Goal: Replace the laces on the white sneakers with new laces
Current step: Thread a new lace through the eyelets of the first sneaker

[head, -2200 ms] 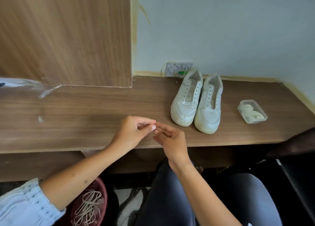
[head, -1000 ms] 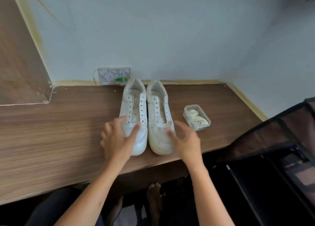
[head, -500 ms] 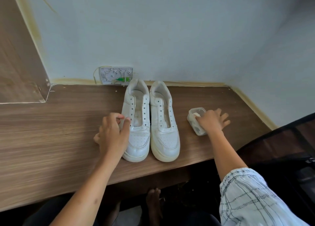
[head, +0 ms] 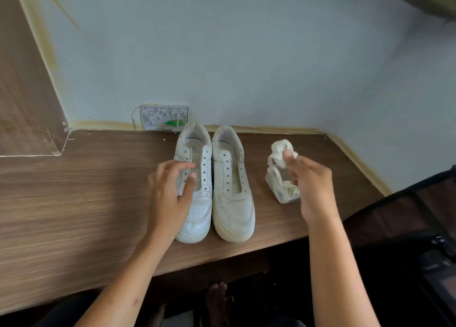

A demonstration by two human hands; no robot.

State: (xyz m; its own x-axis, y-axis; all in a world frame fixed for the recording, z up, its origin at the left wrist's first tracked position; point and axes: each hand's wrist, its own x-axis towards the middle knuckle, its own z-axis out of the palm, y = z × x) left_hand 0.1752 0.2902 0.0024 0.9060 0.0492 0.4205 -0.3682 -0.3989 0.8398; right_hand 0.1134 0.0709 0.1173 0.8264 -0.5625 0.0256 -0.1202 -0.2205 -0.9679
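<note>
Two white sneakers stand side by side on the wooden shelf, toes toward me, with bare eyelets and no laces. My left hand [head: 170,193] lies over the left sneaker [head: 196,210] with fingers relaxed, its thumb near the eyelet row. The right sneaker [head: 233,191] is untouched. My right hand [head: 311,186] pinches a rolled bundle of white lace [head: 280,150] and holds it above the small clear plastic box [head: 281,191]; a strand hangs down into the box, where more lace lies.
The wooden shelf [head: 74,203] runs along a pale wall. A white wall socket plate [head: 164,116] sits just behind the sneakers. A wooden cabinet side [head: 27,99] rises at the left. A dark mesh chair [head: 419,228] stands at the right. A bare foot shows below the shelf edge.
My right hand reached into the clear box and has lifted a bundle of white lace out of it. My left hand has opened over the left sneaker.
</note>
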